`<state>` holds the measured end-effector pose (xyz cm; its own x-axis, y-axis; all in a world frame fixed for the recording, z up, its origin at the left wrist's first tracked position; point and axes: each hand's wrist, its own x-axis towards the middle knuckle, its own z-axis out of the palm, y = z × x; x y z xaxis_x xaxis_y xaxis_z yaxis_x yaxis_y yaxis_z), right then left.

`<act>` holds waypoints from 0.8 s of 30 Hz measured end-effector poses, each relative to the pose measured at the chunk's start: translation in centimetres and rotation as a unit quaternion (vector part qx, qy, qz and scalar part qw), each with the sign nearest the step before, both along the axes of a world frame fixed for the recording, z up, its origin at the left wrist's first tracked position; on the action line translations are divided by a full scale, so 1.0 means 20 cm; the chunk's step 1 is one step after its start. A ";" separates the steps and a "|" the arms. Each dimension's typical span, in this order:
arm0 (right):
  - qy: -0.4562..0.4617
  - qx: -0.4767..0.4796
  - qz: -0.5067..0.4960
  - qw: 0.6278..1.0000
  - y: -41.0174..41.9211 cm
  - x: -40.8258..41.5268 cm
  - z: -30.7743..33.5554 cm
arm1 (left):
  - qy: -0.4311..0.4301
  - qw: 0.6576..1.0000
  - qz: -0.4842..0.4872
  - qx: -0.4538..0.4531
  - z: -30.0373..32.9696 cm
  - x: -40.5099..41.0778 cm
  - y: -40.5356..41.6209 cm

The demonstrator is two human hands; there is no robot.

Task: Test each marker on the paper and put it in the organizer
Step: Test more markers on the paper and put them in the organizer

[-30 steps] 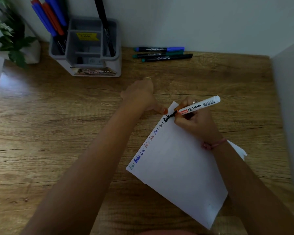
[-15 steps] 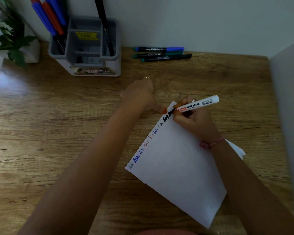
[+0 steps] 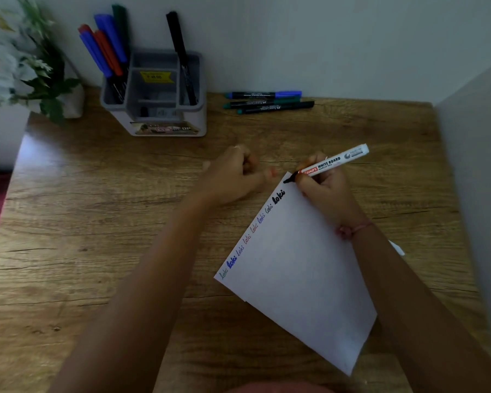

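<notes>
My right hand grips an uncapped white whiteboard marker, its black tip just above the top corner of the white paper. A row of "loki" test words in several colours runs along the paper's left edge and ends in a bold black one. My left hand hovers left of that corner, off the paper. Its fingers are curled in a loose fist with the thumb out, and nothing shows inside. The grey organizer stands at the back left with blue, red, green and black markers upright in it.
Three capped markers, one blue-capped and two dark green, lie side by side along the back wall right of the organizer. A white-flowered plant stands at the far left. A wall panel bounds the wooden desk on the right.
The black word is finished and the marker tip has lifted off the paper. My left hand has left the paper's corner and drawn slightly left.
</notes>
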<state>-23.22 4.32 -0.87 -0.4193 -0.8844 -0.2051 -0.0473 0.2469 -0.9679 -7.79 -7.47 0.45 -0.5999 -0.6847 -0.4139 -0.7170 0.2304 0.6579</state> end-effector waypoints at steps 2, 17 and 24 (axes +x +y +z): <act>0.009 0.006 0.010 1.000 -0.01 0.01 0.03 | 0.072 0.992 0.066 0.074 0.00 0.06 0.03; -0.152 -0.079 0.013 0.985 0.10 0.27 0.36 | 0.440 0.839 0.207 0.244 0.16 0.36 0.29; -0.074 -0.114 0.030 0.990 0.13 0.40 0.40 | 0.472 0.824 0.210 0.231 0.21 0.49 0.31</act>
